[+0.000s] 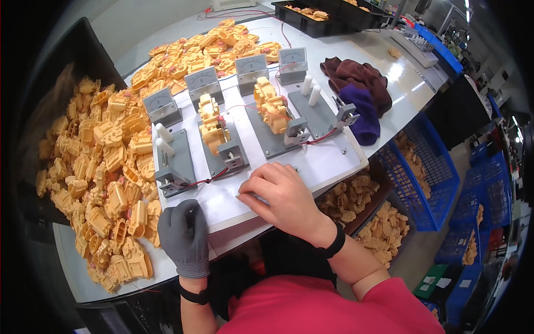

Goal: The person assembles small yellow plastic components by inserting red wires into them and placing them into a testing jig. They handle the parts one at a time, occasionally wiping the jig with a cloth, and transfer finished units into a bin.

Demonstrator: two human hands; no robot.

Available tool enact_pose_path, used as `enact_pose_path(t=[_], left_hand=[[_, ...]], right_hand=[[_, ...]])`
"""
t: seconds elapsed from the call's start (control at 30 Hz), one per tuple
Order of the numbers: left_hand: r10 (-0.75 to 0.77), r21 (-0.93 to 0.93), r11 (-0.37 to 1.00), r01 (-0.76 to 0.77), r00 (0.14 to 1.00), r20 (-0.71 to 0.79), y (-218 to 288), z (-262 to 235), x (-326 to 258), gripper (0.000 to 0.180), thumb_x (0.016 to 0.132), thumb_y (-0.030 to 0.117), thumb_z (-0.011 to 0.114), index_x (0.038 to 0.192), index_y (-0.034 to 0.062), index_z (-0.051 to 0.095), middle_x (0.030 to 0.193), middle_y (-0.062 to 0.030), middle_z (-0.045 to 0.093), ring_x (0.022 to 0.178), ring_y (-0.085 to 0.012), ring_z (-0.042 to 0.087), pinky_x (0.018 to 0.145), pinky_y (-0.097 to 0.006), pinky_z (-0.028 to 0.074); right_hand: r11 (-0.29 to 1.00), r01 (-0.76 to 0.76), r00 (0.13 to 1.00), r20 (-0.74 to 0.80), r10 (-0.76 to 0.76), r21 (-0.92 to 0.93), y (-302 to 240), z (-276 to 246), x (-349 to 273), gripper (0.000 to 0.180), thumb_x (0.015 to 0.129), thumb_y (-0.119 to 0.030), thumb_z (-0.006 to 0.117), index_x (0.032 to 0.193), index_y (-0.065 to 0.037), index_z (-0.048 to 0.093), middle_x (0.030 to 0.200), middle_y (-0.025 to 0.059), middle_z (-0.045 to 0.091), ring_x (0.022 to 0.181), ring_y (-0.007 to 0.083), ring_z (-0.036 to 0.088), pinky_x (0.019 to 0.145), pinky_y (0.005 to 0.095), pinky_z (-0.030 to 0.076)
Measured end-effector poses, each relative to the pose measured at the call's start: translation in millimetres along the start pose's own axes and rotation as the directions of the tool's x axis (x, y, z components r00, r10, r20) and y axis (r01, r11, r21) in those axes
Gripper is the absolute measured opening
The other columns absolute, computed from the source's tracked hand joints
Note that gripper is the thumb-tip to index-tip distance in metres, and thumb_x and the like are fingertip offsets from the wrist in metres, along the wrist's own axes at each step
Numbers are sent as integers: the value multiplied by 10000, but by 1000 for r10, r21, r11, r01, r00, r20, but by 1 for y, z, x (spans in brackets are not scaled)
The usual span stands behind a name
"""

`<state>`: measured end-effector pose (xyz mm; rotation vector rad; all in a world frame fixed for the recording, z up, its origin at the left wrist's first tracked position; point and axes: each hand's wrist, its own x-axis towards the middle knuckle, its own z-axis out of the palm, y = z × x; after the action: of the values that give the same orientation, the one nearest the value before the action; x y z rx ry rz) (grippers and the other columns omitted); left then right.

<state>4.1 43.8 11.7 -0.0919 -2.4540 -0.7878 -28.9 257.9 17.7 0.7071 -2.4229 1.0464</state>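
Observation:
A white board [328,161] on the bench carries several grey test fixtures, each with a small grey meter [203,82] behind it. Two middle fixtures hold a yellow plastic part [212,127] and another yellow part [271,104], wired with thin red leads. My left hand [184,236], in a grey glove, rests closed on the board's front edge with nothing visible in it. My bare right hand [282,196] lies curled on the board near its front, fingertips pressing a small flat grey piece [245,196].
A big heap of yellow parts [105,172] covers the bench left of the board, another heap [206,47] behind the meters. Dark cloths [359,89] lie at right. Blue baskets [428,167] with more parts stand below the bench edge. Black trays [328,14] sit at the back.

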Motion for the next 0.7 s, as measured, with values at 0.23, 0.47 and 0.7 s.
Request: enact_pose_path(t=[0.23,0.47,0.7], left_hand=[[-5,-6,1000,6,1000,12,1,-1,0,147,827,39,719,962,87,683,756,-63,538,705,-239,535,659,-368,423],[3,-3,1000,-3,1000,16,-1,-1,0,156,824,37,718,966,89,684,754,-58,540,708,-239,539,670,-366,424],[-2,-3,1000,2,1000,26,-1,-1,0,156,825,41,719,968,90,685,762,-58,547,721,-240,544,682,-365,427]], right_hand=[[1000,-10,1000,10,10,7,0,-2,0,111,840,-167,770,905,-113,698,909,22,614,888,242,594,811,368,438],[1000,-7,1000,9,7,4,0,0,1,110,840,-165,771,904,-112,698,902,21,614,882,234,595,805,364,437],[999,-23,1000,-6,23,-38,-3,1,2,103,847,-152,756,906,-107,684,896,33,607,879,240,595,794,362,432]])
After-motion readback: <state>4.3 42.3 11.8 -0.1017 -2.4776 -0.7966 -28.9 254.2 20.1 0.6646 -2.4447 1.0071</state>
